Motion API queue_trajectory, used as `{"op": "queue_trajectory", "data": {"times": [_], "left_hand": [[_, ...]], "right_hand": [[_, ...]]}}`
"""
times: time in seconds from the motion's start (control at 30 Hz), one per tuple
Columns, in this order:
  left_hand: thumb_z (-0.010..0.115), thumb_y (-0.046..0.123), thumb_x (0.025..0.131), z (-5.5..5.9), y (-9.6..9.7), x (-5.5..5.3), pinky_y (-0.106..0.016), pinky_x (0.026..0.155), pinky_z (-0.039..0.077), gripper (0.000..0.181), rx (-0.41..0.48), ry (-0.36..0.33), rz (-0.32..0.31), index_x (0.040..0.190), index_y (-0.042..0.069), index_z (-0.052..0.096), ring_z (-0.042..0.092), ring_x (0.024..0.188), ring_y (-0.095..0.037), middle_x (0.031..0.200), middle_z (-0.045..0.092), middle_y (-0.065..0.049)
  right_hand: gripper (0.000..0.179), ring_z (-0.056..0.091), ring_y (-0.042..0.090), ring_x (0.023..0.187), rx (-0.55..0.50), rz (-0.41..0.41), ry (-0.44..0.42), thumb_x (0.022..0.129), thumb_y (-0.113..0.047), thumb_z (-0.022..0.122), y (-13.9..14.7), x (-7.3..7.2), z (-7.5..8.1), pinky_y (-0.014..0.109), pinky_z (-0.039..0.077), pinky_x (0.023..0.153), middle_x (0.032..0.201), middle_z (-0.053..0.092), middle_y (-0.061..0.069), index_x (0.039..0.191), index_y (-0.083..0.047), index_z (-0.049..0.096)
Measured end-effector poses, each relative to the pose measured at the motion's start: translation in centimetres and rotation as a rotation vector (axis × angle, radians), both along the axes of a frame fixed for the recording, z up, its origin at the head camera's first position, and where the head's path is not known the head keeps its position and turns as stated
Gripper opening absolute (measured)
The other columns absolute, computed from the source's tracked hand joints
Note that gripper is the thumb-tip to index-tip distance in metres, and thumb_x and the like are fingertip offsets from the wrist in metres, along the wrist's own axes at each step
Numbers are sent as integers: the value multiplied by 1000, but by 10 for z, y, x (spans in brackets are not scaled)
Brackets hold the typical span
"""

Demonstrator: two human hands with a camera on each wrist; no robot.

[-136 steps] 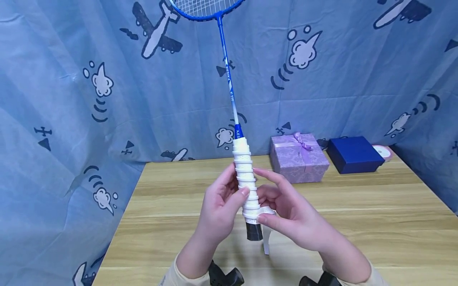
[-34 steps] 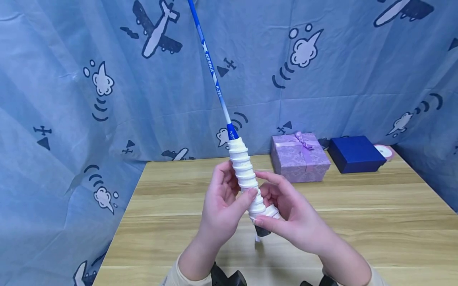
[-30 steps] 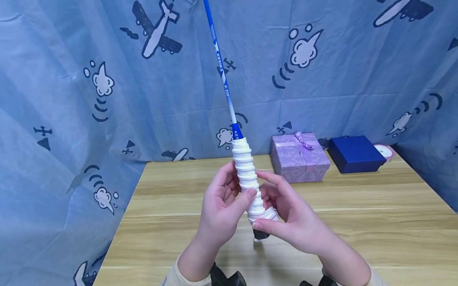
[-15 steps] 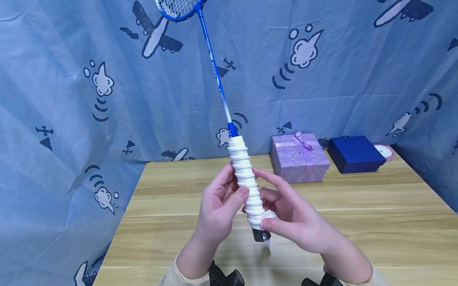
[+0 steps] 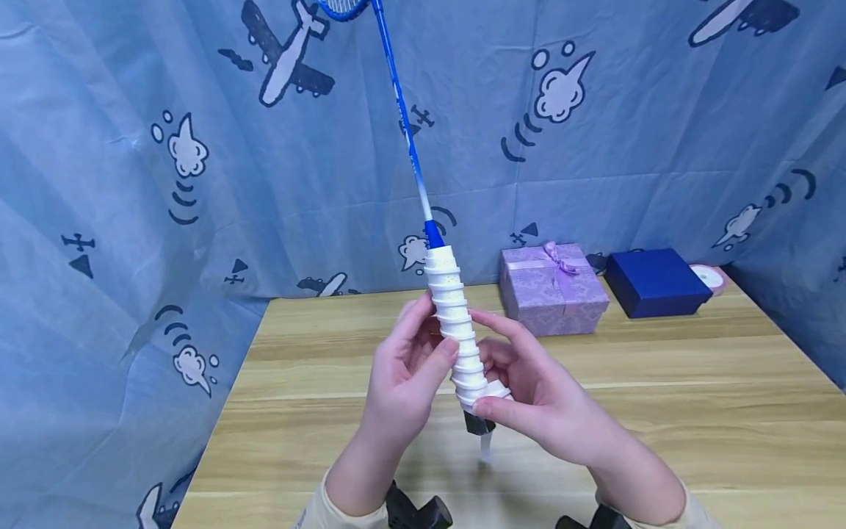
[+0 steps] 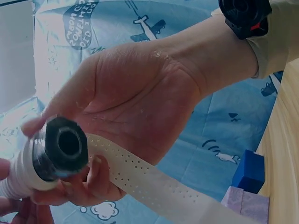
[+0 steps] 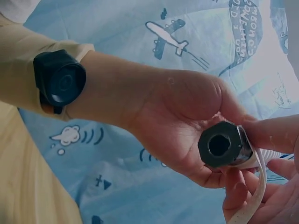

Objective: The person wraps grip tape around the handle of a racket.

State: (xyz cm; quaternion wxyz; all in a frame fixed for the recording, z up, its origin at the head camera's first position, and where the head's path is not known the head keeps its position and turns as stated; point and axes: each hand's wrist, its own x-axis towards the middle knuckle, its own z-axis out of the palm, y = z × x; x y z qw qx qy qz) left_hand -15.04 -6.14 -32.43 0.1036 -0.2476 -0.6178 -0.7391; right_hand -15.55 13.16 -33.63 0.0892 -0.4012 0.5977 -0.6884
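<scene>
A blue and white badminton racket (image 5: 410, 147) leans up and left, its head partly cut off at the top of the head view. White grip tape (image 5: 452, 316) winds in ridged, overlapping turns around its handle. At the bottom the black butt end (image 5: 479, 424) shows bare. My left hand (image 5: 399, 386) grips the handle from the left, thumb across the front. Low on the right side, my right hand (image 5: 551, 393) pinches the tape against the handle, thumb in front. The perforated loose tape (image 6: 135, 172) hangs down from the handle, seen in the left wrist view.
A wooden table (image 5: 297, 411) lies below the hands. At its back right stand a lilac gift box (image 5: 551, 290) with a bow, a dark blue box (image 5: 657, 283) and a white-and-pink roll (image 5: 709, 279). A blue printed curtain (image 5: 198, 257) hangs behind.
The racket has tilted back and forth and now leans farther left than at first. Its head left the view and partly came back. Both hands stay on the handle; the hanging tape has swung.
</scene>
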Motion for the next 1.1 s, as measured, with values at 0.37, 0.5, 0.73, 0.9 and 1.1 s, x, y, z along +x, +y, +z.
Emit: {"op": "queue_trajectory", "data": {"times": [0.37,0.5,0.73,0.9,1.1], "left_hand": [[76,-6,87,5,3,0,-26,86,59,70,-103,-2,91,151,6,49,63,103,-26,131,61,-12],[72,-6,90,5,2,1,-24,88,57,68,-85,-16,70,152,4,47,62,104,-24,131,61,-14],[63,-12,91,2,-2,0,-21,92,55,65,3,-39,-11,153,-4,42,57,107,-21,136,56,-26],[56,-10,94,1,-5,-1,-24,101,54,64,41,-32,-73,155,-6,37,57,115,-22,139,53,-31],[50,-10,96,1,-6,-3,-26,101,55,64,93,-6,-162,157,-8,31,60,113,-21,139,47,-36]], "right_hand": [[91,61,21,92,66,-160,57,85,18,71,-1,0,1,26,57,77,116,59,16,159,-4,25],[89,58,20,91,75,-144,55,86,18,70,-1,0,1,28,58,69,114,57,18,159,-5,25],[85,56,21,97,64,-86,38,89,19,64,-1,0,3,26,55,80,122,54,24,160,-3,23],[84,57,21,100,40,-28,62,90,20,61,-1,-1,1,26,55,82,123,57,21,161,0,20],[81,58,20,101,-3,46,13,95,18,57,-1,-1,-1,28,59,76,117,62,12,161,1,15]]}}
